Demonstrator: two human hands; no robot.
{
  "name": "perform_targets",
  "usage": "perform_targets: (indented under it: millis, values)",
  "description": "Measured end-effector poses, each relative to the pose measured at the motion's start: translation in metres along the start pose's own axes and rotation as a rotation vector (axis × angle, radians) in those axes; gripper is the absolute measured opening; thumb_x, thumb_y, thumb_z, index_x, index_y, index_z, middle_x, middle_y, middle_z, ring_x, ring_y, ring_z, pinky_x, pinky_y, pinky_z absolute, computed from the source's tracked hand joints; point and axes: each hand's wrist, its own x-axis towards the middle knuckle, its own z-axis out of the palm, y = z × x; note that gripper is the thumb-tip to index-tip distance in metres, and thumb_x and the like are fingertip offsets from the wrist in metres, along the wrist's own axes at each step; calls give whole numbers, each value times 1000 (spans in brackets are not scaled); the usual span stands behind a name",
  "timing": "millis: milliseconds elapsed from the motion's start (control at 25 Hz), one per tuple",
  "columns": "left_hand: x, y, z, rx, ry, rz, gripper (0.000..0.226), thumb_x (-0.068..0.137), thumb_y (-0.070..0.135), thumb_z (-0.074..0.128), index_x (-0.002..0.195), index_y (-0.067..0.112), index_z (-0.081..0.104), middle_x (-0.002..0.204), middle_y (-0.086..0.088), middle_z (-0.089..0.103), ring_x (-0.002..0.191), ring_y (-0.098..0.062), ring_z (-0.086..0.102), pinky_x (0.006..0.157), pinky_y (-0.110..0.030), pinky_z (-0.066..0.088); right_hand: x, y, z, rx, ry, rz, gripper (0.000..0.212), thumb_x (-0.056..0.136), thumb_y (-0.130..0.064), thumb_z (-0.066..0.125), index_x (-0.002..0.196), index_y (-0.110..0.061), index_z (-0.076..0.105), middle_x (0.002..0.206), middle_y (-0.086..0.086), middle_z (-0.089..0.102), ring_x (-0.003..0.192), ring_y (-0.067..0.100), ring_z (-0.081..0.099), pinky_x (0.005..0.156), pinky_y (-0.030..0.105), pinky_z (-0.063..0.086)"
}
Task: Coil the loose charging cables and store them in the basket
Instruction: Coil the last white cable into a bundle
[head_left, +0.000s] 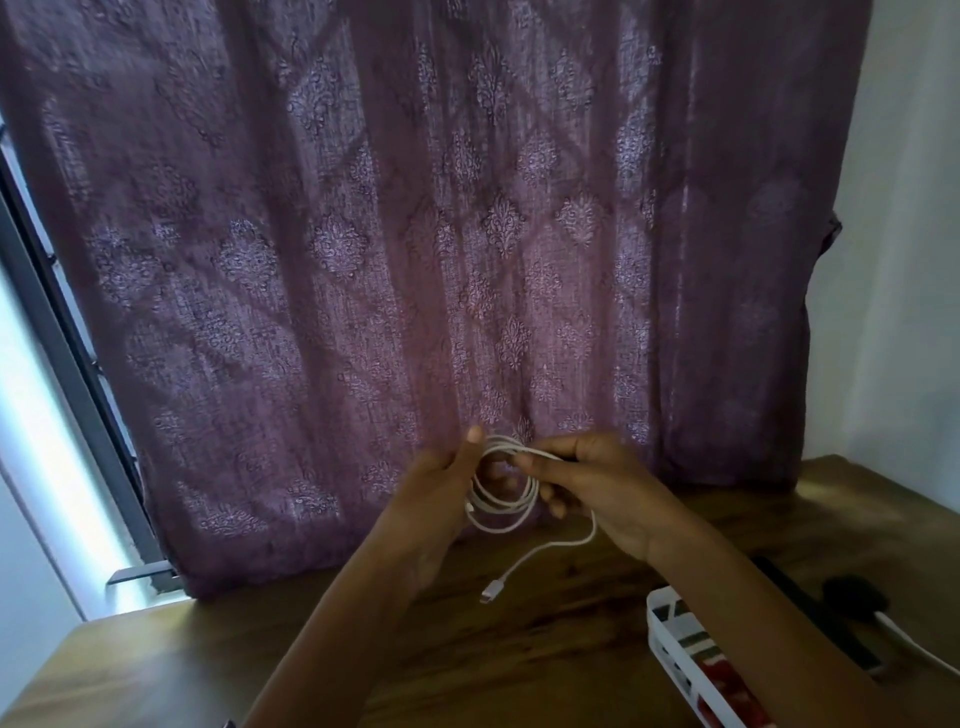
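Observation:
A white charging cable (501, 512) is wound into a small coil held above the wooden table (519, 639). My left hand (441, 483) grips the coil's left side, thumb pointing up. My right hand (587, 480) pinches the cable at the coil's top right. The loose tail hangs down from the right hand and ends in a white plug (491, 592) just above the table. A white basket (675, 649) with red and white contents sits at the lower right, partly hidden by my right forearm.
A purple patterned curtain (441, 234) hangs directly behind the table. At the far right lie a black charger (854, 597) with a white cable (914, 642) and a dark flat object. A window frame (57, 332) runs down the left.

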Motion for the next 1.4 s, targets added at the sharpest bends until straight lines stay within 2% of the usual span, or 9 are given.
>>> perform_targets:
  millis: [240, 400, 720, 840, 920, 1000, 1120, 1240, 1400]
  values:
    - [1, -4, -3, -27, 48, -28, 37, 95, 29, 43, 63, 11, 51, 43, 8, 40, 38, -4, 39, 59, -28, 38, -3, -3, -10, -101, -65, -83, 27, 74, -12, 72, 100, -19, 70, 71, -10, 64, 60, -3, 57, 55, 10, 47]
    - [-6, -5, 2, -9, -35, -47, 34, 96, 28, 41, 66, 13, 48, 43, 10, 37, 38, -2, 33, 55, -26, 34, 1, -18, -22, -284, 5, -306, 22, 61, -26, 73, 82, -19, 74, 72, 2, 71, 66, 16, 56, 67, 17, 48]
    - [-9, 2, 11, -49, -60, 72, 30, 99, 19, 35, 83, 5, 57, 42, 11, 40, 36, -1, 37, 47, -18, 40, 12, 8, -4, -431, 243, -521, 9, 79, -15, 69, 77, -23, 71, 72, -16, 66, 77, 1, 62, 72, 10, 46]
    - [-4, -4, 9, -92, -6, 81, 33, 99, 22, 34, 80, 6, 55, 41, 11, 39, 37, -2, 35, 44, -18, 40, 6, 14, 7, -389, 222, -468, 13, 87, -19, 61, 84, -13, 72, 75, 8, 71, 74, 21, 67, 67, 30, 55]
    - [-4, -5, 7, -132, 3, 72, 36, 99, 23, 33, 74, 7, 53, 40, 9, 41, 36, -2, 37, 43, -17, 41, 1, 15, 11, -337, 161, -386, 38, 90, -37, 55, 84, -1, 68, 80, 28, 64, 78, 43, 61, 69, 46, 51]
    - [-5, -8, 5, -138, 1, 74, 38, 99, 24, 32, 74, 8, 55, 41, 9, 46, 38, -2, 41, 46, -17, 42, -5, 15, 13, -273, 54, -284, 45, 86, -49, 55, 90, -7, 70, 89, 22, 68, 86, 34, 65, 77, 43, 53]
    - [-7, -14, 4, -100, -11, 82, 40, 99, 27, 33, 83, 4, 62, 61, -2, 63, 55, -7, 57, 62, -24, 49, -15, 7, 18, -262, 44, -250, 12, 82, -27, 68, 93, -31, 69, 93, -6, 73, 87, 2, 68, 82, 26, 55]
    - [-8, -18, 5, 53, -5, 146, 38, 99, 28, 33, 89, 2, 60, 63, 1, 63, 59, -4, 58, 59, -19, 47, -17, 6, 17, -276, 148, -214, 20, 82, -12, 68, 83, -32, 66, 85, -5, 72, 80, 6, 68, 78, 31, 57]
    - [-6, -18, -2, 211, 67, 239, 30, 98, 25, 37, 90, 4, 57, 58, 4, 50, 47, 1, 50, 48, -13, 42, -19, -1, 12, -27, 79, -39, 21, 81, -1, 66, 100, -11, 62, 84, 6, 72, 75, 14, 69, 71, 30, 55]
